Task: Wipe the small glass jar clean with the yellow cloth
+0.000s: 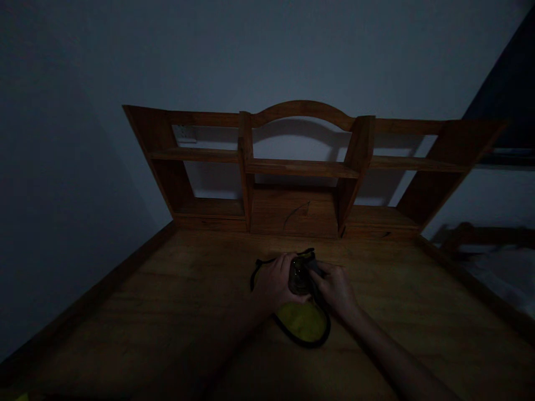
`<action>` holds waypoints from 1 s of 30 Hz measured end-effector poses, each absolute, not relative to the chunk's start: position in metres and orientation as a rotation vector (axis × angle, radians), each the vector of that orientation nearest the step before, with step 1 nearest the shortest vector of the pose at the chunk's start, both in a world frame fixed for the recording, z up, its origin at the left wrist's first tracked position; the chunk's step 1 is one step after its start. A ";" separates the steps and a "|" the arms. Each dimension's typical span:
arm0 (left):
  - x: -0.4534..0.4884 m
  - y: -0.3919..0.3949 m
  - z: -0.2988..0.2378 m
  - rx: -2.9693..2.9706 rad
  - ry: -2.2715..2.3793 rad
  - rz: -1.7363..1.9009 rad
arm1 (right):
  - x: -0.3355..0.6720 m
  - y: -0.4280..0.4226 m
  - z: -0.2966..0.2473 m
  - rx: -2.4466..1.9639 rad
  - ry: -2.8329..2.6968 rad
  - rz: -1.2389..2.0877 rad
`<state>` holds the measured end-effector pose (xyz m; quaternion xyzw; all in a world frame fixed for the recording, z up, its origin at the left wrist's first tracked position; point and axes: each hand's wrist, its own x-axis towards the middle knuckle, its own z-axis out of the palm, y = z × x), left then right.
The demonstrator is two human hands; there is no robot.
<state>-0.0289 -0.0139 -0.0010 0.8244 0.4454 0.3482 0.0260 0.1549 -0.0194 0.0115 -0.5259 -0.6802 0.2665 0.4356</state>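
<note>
A yellow piece with a black edge (303, 323), like an opened soft case, lies on the wooden desk under both hands. My left hand (276, 284) is closed around a dark, glossy, rounded object (297, 278) that looks like a lens; dim light hides its exact kind. Coming from the right, my right hand (336, 287) pinches a dark, cloth-like piece (311, 267) against the glossy object. Part of the yellow piece is hidden by my left hand, and its black edge shows again beyond the fingers.
At the back of the desk (167, 301) stands a wooden shelf unit (301, 167) with several compartments. A wall socket (184, 133) shows through its left side. Raised wooden edges (104, 275) border the desk. A pale wall (267, 50) rises behind. The room is dim.
</note>
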 end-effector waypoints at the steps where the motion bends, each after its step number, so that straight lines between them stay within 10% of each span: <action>1: -0.029 -0.013 -0.001 2.540 1.385 1.079 | 0.155 -0.019 0.011 -1.323 -1.720 0.619; 30: -0.030 -0.011 -0.001 2.391 1.501 1.017 | 0.150 -0.016 0.011 -1.301 -1.901 0.522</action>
